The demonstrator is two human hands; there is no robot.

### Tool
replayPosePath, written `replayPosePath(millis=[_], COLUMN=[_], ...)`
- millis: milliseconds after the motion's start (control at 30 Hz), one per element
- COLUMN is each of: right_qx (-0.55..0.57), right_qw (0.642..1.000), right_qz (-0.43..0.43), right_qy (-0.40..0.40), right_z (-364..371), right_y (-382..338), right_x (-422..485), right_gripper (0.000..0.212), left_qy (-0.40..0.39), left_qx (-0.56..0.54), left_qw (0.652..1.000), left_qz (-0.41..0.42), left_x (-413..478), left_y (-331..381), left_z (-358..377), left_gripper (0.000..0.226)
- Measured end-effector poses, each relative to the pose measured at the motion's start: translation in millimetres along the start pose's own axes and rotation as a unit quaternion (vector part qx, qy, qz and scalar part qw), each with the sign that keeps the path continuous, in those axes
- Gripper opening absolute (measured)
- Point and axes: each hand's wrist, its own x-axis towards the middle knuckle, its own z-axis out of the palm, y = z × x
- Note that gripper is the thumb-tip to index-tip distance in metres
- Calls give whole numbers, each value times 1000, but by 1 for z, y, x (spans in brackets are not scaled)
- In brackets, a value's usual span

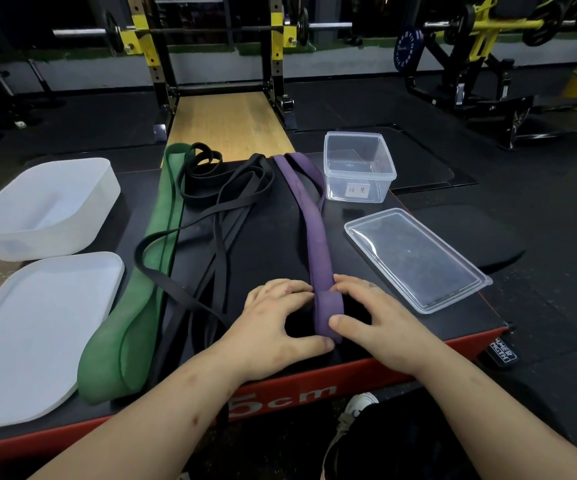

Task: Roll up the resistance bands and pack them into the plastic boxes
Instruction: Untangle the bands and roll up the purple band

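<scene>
You had both hands on the near end of the purple band [315,230], close to the red front edge of the platform [266,237] at six o'clock. Your left hand [276,317] and right hand [370,317] each curled round the first fold of that band, fingers at its far side and thumbs at its near side, pinching it between them. From the fold the band ran flat toward twelve o'clock, its far loop lying just beside the clear box [360,168] at one o'clock. The clear lid [415,258] sat at three o'clock, its right corner reaching over the platform's right edge. A bare black strip lay between the purple band and the lid. At eleven o'clock the tangled black bands [224,188] spread away from near your left hand, and the green band [155,244] ran beyond them, its near loop reaching the front edge. The white box [41,209] at ten o'clock and the white lid [37,334] at eight took up the left side.
</scene>
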Motion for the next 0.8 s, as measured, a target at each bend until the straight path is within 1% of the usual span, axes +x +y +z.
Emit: replayPosePath(millis=[67, 100, 233, 300, 400, 500, 567, 633, 700, 800], right_qx=[11, 20, 50, 71, 50, 18, 20, 29, 40, 49], right_qw=[1000, 999, 997, 996, 996, 998, 999, 998, 997, 997], right_qz=[-17, -26, -45, -41, -48, -48, -41, -48, -60, -67], right_qy=[-2, -10, -39, -41, -52, -21, -9, -9, -12, -10], right_z=[-5, -7, -10, -13, -13, -11, -10, -10, -10, -9], right_y=[2, 3, 4, 5, 7, 9, 8, 6, 6, 6], right_x=[-2, -3, -7, -8, -7, -6, -5, -3, -3, -5], right_gripper=[47, 48, 75, 79, 71, 66, 67, 60, 52, 50], left_qy=[-3, -4, 5, 3, -2, -7, -9, -13, -11, -12], left_qx=[0, -4, -5, -8, -13, -24, -47, -45, -46, -63], left_qw=[1000, 1000, 1000, 1000, 1000, 999, 998, 998, 999, 998], left_qz=[1, 1, 9, 9, 9, -21, -40, -31, -25, -26], left_x=[1, 1, 0, 0, -1, -3, -5, -5, -4, -4], left_y=[-2, -2, -5, -4, -2, -1, -1, -1, -2, -2], left_z=[1, 1, 2, 1, -1, -2, -4, -4, -3, -3], left_gripper=[81, 81, 77, 78, 78, 79, 81, 83, 77, 67])
